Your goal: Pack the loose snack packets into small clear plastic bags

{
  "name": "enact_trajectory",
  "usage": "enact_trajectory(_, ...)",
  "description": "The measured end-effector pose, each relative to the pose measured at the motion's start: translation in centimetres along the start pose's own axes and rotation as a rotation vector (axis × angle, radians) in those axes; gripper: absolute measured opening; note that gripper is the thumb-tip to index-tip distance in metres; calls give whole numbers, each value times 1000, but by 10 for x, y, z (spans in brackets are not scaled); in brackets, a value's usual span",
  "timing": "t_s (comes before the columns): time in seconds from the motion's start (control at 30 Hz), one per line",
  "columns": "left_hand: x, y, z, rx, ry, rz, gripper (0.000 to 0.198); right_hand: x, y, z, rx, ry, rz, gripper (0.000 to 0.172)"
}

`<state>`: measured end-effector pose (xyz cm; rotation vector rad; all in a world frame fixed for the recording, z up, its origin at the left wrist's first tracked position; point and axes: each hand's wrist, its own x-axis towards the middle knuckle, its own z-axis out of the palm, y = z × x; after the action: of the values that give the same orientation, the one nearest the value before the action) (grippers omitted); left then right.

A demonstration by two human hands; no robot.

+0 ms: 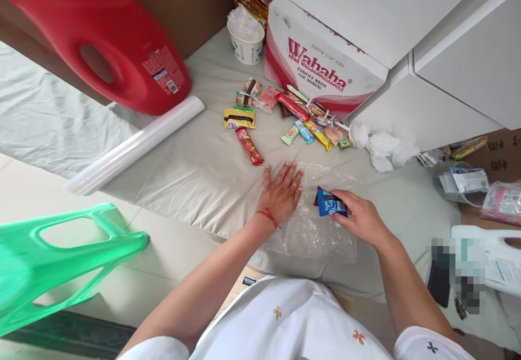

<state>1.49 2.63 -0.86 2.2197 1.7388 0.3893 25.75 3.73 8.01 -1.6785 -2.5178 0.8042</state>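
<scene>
My left hand (280, 191) lies flat with its fingers stretched out, resting at the left edge of a clear plastic sheet (315, 235) on the cloth. Over the right part of this sheet, my right hand (358, 216) pinches a small blue snack packet (331, 203) between thumb and fingers. A dark edge shows behind the packet; I cannot make out what it belongs to. Beyond my left hand lie a red snack packet (249, 146) and a yellow packet (239, 118). Several more wrapped snacks (293, 107) form a loose pile before the Wahaha carton.
A white Wahaha carton (317, 56) and a paper cup (246, 45) stand at the back. On the left are a red jug (122, 39), a white film roll (138, 145) and a green stool (73, 257). Crumpled clear bags (385, 145) lie right of the snacks; a white bottle (499, 262) is far right.
</scene>
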Motion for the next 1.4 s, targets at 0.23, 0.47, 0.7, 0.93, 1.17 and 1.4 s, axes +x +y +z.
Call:
enact_trajectory(0.23, 1, 2, -3, 31, 38, -80, 60, 18, -14, 20, -196, -149, -114, 56)
enact_trajectory(0.47, 3, 2, -1, 57, 22, -83, 59, -4, 4, 27, -14, 92, 51, 48)
enact_trajectory(0.7, 4, 3, 2, 94, 25, -78, 59, 6, -5, 33, -50, 50, -105, 60)
enact_trajectory(0.93, 3, 3, 4, 102, 44, -78, 58, 16, -1, 42, 124, 46, -228, 51)
enact_trajectory(1.17, 4, 3, 4, 91, 56, -71, 58, 23, 1, 44, 78, 64, -221, 45)
enact_trajectory(1.4, 3, 2, 5, 73, 62, -65, 58, 62, -15, 8, 20, 178, -197, 33)
